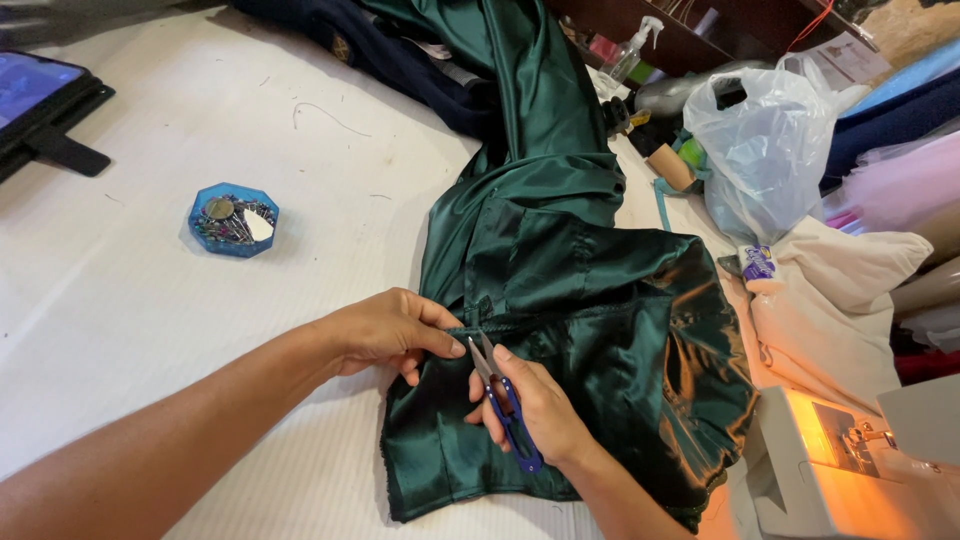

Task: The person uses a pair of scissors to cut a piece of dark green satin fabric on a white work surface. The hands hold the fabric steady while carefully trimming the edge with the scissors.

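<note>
A white, finely ribbed counter (150, 330) fills the left of the frame. Across its middle, from top centre to bottom, lies a glossy dark green satin garment (580, 300), crumpled and folded. At right sit a thin clear plastic bag (760, 150), cream cloth (840, 300) and, lower right, a sewing machine (850, 470). A black tablet case (45, 110) is upper left; a blue eight-sided pin box (233, 219) lies left of the garment. The left hand (385, 330) pinches the garment's seam. The right hand (535, 405) grips small blue-handled thread snips (500, 395), blades at that seam.
</note>
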